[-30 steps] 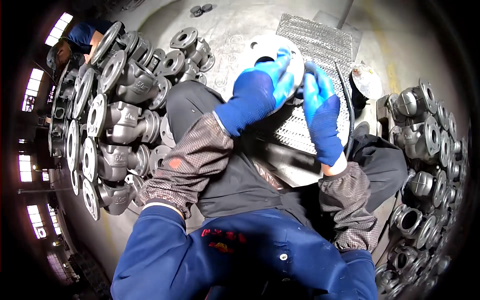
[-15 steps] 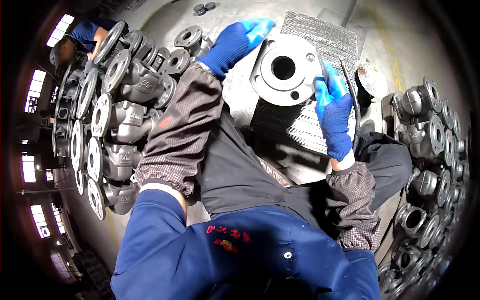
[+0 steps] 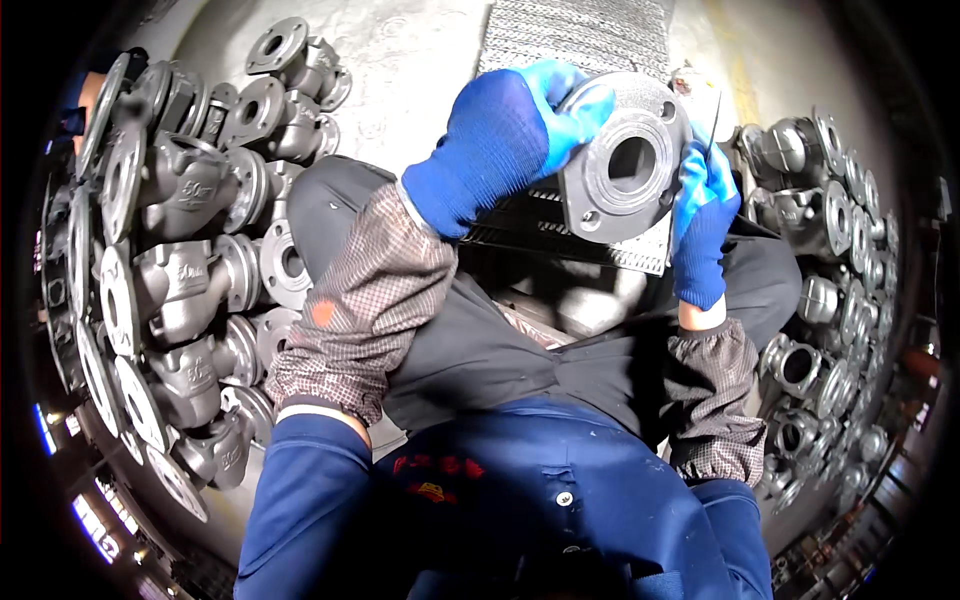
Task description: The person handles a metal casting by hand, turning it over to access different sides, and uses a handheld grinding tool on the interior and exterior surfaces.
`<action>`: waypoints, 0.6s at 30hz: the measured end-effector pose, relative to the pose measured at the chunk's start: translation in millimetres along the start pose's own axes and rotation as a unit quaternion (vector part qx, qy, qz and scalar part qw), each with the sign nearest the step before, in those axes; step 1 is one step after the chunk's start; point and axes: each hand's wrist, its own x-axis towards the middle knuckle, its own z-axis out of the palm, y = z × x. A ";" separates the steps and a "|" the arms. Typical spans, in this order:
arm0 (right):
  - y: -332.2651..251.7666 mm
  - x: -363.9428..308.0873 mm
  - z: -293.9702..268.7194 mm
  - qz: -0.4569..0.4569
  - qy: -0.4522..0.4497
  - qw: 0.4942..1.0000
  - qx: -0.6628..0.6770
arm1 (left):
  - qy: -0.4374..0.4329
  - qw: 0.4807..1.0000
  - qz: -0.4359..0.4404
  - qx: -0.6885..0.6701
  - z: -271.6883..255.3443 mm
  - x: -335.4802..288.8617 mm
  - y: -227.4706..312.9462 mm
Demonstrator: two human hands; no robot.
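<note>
From just above the shirt (image 3: 610,470), the wide head camera looks down at the left hand (image 3: 525,125) and right hand (image 3: 706,195).

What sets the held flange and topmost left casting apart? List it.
The held flange is between the left hand and right hand; the topmost casting is clear of both. The held flange looks larger, the topmost casting smaller. The held flange shows mainly its face, the topmost casting also its body. Both are grey with round openings.
</note>
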 end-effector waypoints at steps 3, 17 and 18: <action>-4.9 7.8 -2.6 0.031 -0.009 0.999 -0.043 | 0.023 0.999 0.042 0.015 11.3 -5.5 -5.5; -22.7 -31.4 14.8 0.119 -0.001 0.992 0.042 | 0.019 0.982 0.089 -0.164 -13.2 -12.4 -45.1; -27.2 -34.4 21.8 0.106 -0.009 0.994 0.014 | 0.012 0.980 0.036 -0.195 -19.0 -15.9 -47.0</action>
